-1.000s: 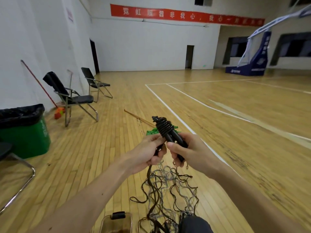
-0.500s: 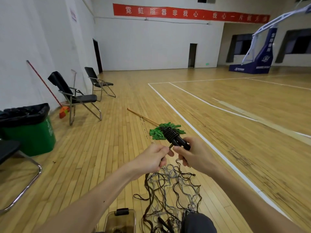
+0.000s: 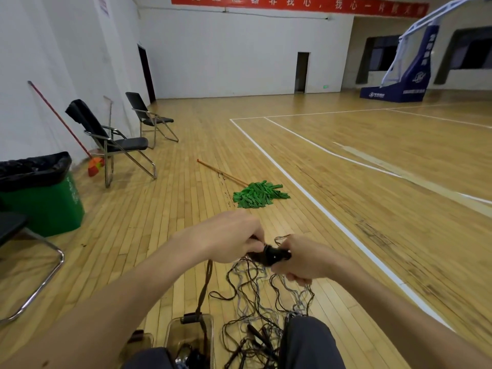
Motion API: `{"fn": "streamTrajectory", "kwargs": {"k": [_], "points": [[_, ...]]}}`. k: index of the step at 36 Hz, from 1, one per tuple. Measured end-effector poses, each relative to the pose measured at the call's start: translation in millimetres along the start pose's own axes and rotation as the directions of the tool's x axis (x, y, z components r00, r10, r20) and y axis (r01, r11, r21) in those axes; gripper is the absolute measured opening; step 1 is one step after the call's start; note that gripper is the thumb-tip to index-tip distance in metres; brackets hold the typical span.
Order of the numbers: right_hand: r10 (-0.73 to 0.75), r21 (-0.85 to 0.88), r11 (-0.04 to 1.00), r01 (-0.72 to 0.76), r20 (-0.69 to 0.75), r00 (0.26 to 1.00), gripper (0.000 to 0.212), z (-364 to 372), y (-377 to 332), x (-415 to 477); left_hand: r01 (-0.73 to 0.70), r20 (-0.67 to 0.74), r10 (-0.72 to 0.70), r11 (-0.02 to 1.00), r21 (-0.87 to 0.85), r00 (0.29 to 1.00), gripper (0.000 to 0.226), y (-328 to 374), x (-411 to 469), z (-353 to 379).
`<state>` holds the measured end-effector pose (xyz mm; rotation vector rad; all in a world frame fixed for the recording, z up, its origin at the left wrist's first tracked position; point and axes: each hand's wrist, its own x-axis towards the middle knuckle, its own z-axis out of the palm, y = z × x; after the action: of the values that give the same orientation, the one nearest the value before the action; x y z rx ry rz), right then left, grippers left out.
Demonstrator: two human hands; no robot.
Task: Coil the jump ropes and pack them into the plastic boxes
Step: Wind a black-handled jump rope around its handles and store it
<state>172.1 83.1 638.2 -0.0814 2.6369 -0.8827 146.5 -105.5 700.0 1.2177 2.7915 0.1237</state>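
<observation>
A black jump rope bundle (image 3: 269, 257), handles wrapped in cord, sits between my two hands above the wooden floor. My right hand (image 3: 300, 259) is closed around its right end. My left hand (image 3: 234, 239) pinches the cord at its left end, and a brown cord (image 3: 205, 286) hangs from it down to the floor. Below lies a tangle of loose ropes (image 3: 266, 302), black and grey. Two clear plastic boxes stand at the bottom: one (image 3: 190, 334) with a black latch and dark rope inside, a smaller one (image 3: 138, 342) to its left.
A green mop (image 3: 258, 194) with a wooden stick lies ahead. Two folding chairs (image 3: 117, 141) and a red broom (image 3: 93, 166) stand by the left wall. A green bin (image 3: 42, 198) and a chair frame (image 3: 34, 283) are at the left. My knees frame the bottom.
Both hands have lowered with the bundle, which now lies level between them instead of pointing up. My view has tilted down, showing more of the boxes and the rope tangle.
</observation>
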Motion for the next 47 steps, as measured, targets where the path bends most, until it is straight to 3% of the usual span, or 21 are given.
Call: {"fn": "streamTrajectory", "kwargs": {"k": [5, 10, 16, 19, 21, 25, 29, 33, 36, 41, 44, 47], "points": [[-0.152, -0.018, 0.986, 0.165, 0.305, 0.940, 0.010, -2, -14, -20, -0.099, 0.079, 0.113, 0.982, -0.159, 0.991, 0.019, -6, 1, -4], [-0.298, 0.109, 0.955, 0.277, 0.343, 0.891, 0.016, -9, -21, -33, -0.127, 0.064, 0.188, 0.843, -0.522, 0.980, 0.017, -22, 0, -1], [-0.444, 0.297, 0.879, 0.373, 0.225, 0.867, 0.010, -19, -26, -39, -0.088, -0.006, 0.143, 0.579, -0.810, 0.990, 0.021, -42, -3, 16], [-0.478, 0.358, 0.832, 0.423, 0.076, 0.875, 0.009, -17, -28, -37, -0.069, -0.038, 0.088, 0.371, -0.926, 0.995, 0.039, -47, -1, 28], [-0.465, 0.364, 0.817, 0.447, -0.043, 0.884, 0.010, -14, -28, -35, -0.075, -0.066, 0.046, 0.257, -0.964, 0.997, 0.039, -45, -2, 34], [-0.357, 0.370, 0.824, 0.429, -0.250, 0.900, 0.016, -9, -29, -26, 0.127, 0.080, -0.212, 0.218, -0.968, 0.974, 0.034, -35, -1, 50], [-0.313, 0.332, 0.844, 0.421, -0.333, 0.890, 0.019, -2, -28, -17, 0.189, 0.153, -0.277, 0.110, -0.976, 0.949, 0.039, -28, 0, 60], [-0.280, 0.298, 0.868, 0.397, -0.366, 0.887, 0.022, 3, -26, -11, 0.183, 0.151, -0.271, 0.097, -0.978, 0.951, 0.045, -25, -3, 61], [-0.272, 0.280, 0.876, 0.392, -0.386, 0.882, 0.020, 5, -23, -7, 0.198, 0.168, -0.282, 0.082, -0.977, 0.945, 0.037, -19, -6, 61], [-0.223, 0.285, 0.883, 0.373, -0.445, 0.868, 0.015, 6, -13, 6, 0.238, 0.198, -0.246, 0.145, -0.961, 0.949, 0.039, -12, -9, 66], [-0.215, 0.256, 0.901, 0.351, -0.438, 0.873, 0.012, 8, -8, 12, 0.255, 0.188, -0.254, 0.260, -0.932, 0.949, 0.046, -8, -8, 68], [-0.191, 0.215, 0.927, 0.308, -0.435, 0.880, 0.013, 11, -2, 17, 0.278, 0.174, -0.247, 0.496, -0.823, 0.953, 0.042, -8, -9, 73]]}}
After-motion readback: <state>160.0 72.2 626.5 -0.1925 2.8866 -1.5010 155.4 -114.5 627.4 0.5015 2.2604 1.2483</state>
